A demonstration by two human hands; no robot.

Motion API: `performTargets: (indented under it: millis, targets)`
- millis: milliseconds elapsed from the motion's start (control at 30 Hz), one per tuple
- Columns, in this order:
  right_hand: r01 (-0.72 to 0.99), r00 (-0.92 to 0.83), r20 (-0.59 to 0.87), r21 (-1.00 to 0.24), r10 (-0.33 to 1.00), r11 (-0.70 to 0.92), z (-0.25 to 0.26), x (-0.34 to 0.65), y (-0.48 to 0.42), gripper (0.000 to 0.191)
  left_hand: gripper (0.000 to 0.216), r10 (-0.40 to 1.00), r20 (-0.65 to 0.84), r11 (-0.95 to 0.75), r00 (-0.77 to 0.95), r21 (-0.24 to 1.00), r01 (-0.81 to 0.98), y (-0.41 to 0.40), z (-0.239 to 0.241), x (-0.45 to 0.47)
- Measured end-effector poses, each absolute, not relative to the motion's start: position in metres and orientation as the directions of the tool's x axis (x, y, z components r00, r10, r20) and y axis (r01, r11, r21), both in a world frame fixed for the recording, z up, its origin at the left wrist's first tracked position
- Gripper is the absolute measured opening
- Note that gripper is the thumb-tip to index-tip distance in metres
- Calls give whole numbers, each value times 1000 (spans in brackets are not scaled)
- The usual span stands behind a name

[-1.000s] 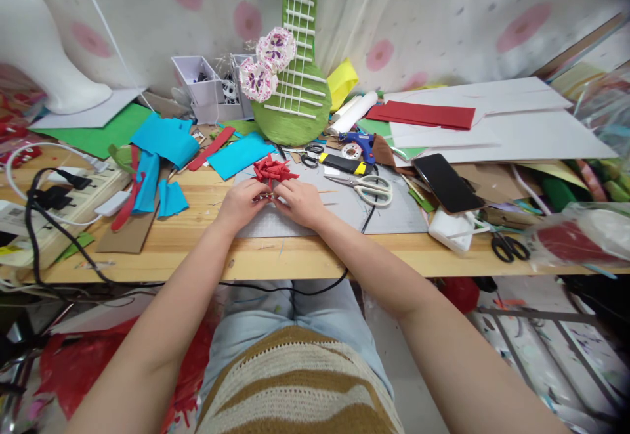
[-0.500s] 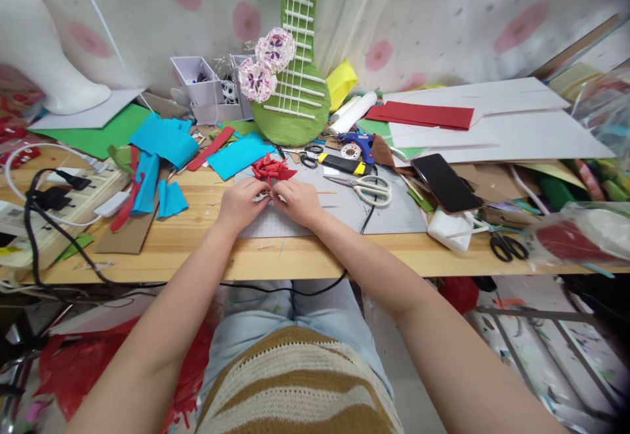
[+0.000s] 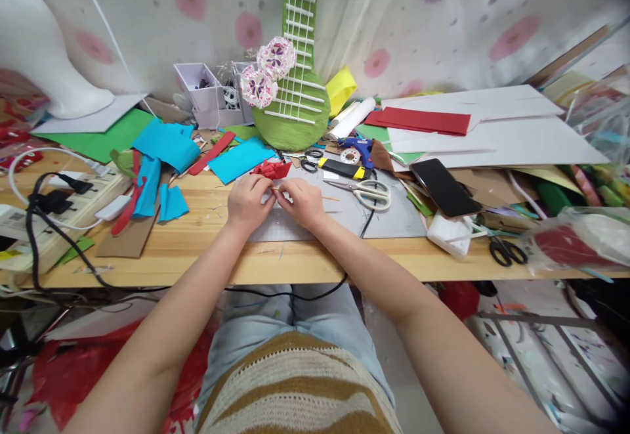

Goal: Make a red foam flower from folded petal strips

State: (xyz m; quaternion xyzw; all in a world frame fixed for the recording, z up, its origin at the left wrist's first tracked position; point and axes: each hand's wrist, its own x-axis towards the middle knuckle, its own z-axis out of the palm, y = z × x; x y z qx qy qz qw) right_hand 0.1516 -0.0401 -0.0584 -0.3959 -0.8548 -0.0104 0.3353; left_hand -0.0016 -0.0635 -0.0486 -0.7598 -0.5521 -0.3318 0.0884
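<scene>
My left hand and my right hand meet over the grey cutting mat, fingers closed in a pinch with the fingertips nearly touching. Between them is the base of a red crepe-paper flower; its folded petals stick out just beyond the fingers, and its lower part is largely hidden. A thin wooden stick shows past my right hand. To the right lie grey-handled scissors and a yellow-and-black utility knife.
Blue crepe paper lies behind my left hand. A green guitar-shaped piece stands at the back, with a blue glue gun beside it. A phone rests at right, a power strip at left. A black cable hangs along the table's front.
Both hands have shifted slightly, and their fingertips have come closer together. The red flower sits lower behind the fingers and shows less. The view has tilted up a little.
</scene>
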Motion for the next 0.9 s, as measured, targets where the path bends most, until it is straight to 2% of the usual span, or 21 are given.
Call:
performTargets:
  millis: [433,633,800,900]
  targets:
    - [654,-439,640,-254,631,712,-62,153,-38,22,15,662,698,-500,274,139,855,-62,-52,-9]
    - [674,-467,622,-210,629,708,-62,154,-38,22,16,658,716,-457,234,133,880,-64,-51,-7]
    - [676,-487,624,-174,611,716,-62,153,-37,24,15,631,732,-428,258,51,902,-64,-53,-5]
    - [685,-500,614,-151,611,713,-61,152,-38,26,12,631,739,-395,237,43,918,-64,-53,-5]
